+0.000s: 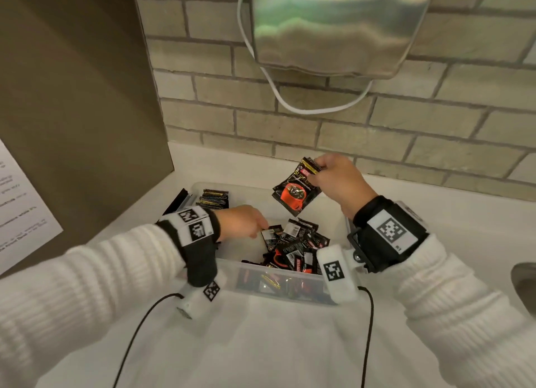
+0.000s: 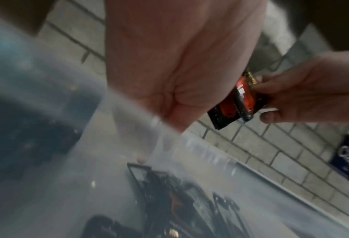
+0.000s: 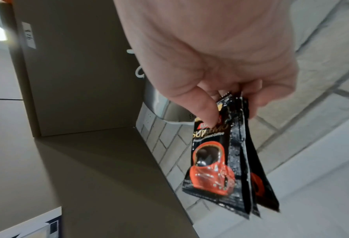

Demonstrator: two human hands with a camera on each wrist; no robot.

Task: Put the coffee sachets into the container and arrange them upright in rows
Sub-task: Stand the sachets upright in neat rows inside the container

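Right hand: the right hand [image 1: 338,182] is raised above the far right part of the container, thumb and fingers pinching the top edges of a small bunch of held sachets [image 1: 295,189]; the right wrist view shows several sachets pressed flat together, hanging down.
Left hand: the left hand [image 1: 242,221] reaches down into the container from its left side, fingertips on a sachet at the edge of the loose pile; whether it grips that sachet cannot be told.
Loose sachets: a jumbled pile of loose sachets [image 1: 295,247] lies flat and crisscrossed in the near right part of the container.
Upright row: a short upright row [image 1: 214,198] of sachets stands on edge in the far left corner of the container.
Container: the clear plastic container [image 1: 261,293] sits on the white tabletop [image 1: 261,347] near its back edge, in front of the brick wall [image 1: 377,126].
Surroundings: a brown panel [image 1: 78,97] stands to the left; a metal dispenser [image 1: 333,25] with a white cable hangs on the wall above.
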